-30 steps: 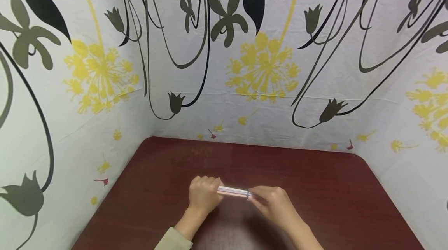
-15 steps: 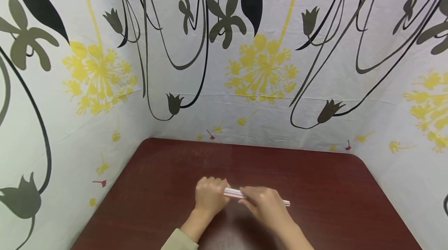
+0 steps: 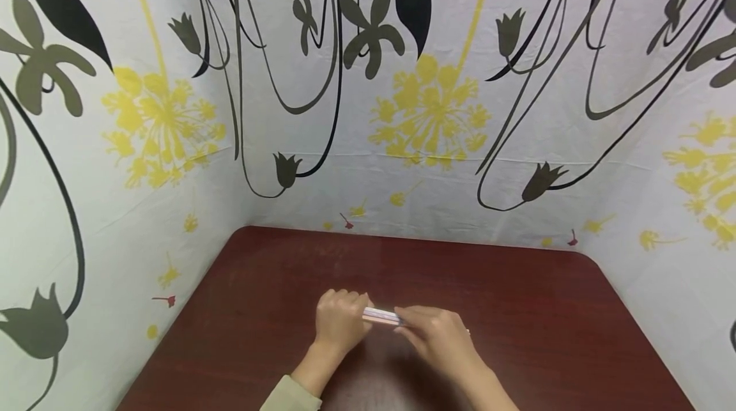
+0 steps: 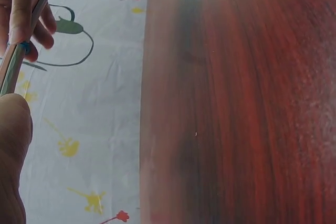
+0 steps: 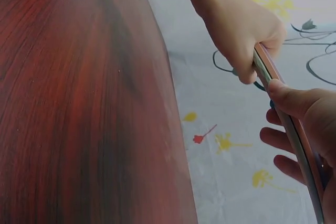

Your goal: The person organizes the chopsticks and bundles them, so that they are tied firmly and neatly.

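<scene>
A bundle of slim, pale pink and white sticks point(image 3: 381, 316) is held nearly level above the table between both hands. My left hand point(image 3: 342, 320) grips one end in a fist. My right hand point(image 3: 439, 337) pinches the bundle between thumb and fingers, a short gap from the left; the other end runs back under its palm. A blue band point(image 4: 25, 46) circles the sticks at the right fingertips in the left wrist view. In the right wrist view, the long edges of the sticks point(image 5: 296, 140) show green, grey and brownish pink. Their exact kind is unclear.
Below the hands lies a glossy dark red wooden table point(image 3: 276, 270) with rounded far corners. White cloth point(image 3: 322, 123) printed with flowers and stems hangs behind it and along both sides.
My right hand has slid left along the bundle, closer to my left hand, covering the band in the head view. The bundle's right end showed beyond the right hand half a second ago.
</scene>
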The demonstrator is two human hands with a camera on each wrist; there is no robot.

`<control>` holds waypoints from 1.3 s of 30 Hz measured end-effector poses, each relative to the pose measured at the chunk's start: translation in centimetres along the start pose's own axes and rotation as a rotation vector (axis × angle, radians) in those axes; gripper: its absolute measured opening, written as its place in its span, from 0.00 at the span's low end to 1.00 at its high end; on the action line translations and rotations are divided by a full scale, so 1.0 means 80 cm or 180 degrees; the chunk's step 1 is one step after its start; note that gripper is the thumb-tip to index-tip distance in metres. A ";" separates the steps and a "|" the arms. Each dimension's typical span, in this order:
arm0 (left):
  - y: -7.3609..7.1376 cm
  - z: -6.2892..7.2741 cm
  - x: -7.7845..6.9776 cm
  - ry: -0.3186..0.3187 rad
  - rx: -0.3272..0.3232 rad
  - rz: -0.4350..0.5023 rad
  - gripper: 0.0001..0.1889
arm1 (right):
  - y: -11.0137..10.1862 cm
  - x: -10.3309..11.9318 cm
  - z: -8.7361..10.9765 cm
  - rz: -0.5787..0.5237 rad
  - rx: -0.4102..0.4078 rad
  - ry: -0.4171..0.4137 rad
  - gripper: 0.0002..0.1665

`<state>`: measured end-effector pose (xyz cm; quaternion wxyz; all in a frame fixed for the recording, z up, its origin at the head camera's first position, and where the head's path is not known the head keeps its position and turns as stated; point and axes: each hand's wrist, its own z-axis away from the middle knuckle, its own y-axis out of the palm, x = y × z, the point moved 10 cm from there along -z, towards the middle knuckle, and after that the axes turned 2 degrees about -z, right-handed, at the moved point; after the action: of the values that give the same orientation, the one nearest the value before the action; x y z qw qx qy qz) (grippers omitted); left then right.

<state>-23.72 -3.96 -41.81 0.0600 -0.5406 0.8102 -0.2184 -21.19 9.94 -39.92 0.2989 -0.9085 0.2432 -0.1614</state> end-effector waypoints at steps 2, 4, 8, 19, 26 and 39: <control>0.001 0.001 -0.002 0.0010 0.0049 0.0012 0.11 | 0.006 0.000 -0.001 -0.0003 0.0081 0.0048 0.22; 0.001 0.001 -0.003 0.0031 0.0073 0.0019 0.10 | 0.013 0.000 0.000 0.0008 0.0191 0.0112 0.22; -0.002 0.001 -0.002 0.0066 0.0051 0.0002 0.09 | 0.016 -0.006 0.004 0.0122 0.0345 0.0230 0.26; -0.005 0.007 0.027 -0.0159 0.0003 -0.0005 0.18 | -0.013 -0.028 0.019 0.0091 0.0150 0.0145 0.14; 0.000 0.009 0.030 0.0055 0.0185 0.0241 0.19 | -0.018 -0.036 0.026 -0.0165 0.0113 0.0167 0.14; 0.025 0.021 0.064 -0.0231 0.1250 0.1822 0.19 | -0.027 -0.062 0.043 -0.0355 0.0040 0.0389 0.12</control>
<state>-26.93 -8.46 -43.46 0.2504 -0.2770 0.8688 -0.3251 -23.09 15.70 -41.96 0.2797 -0.9072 0.2090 -0.2345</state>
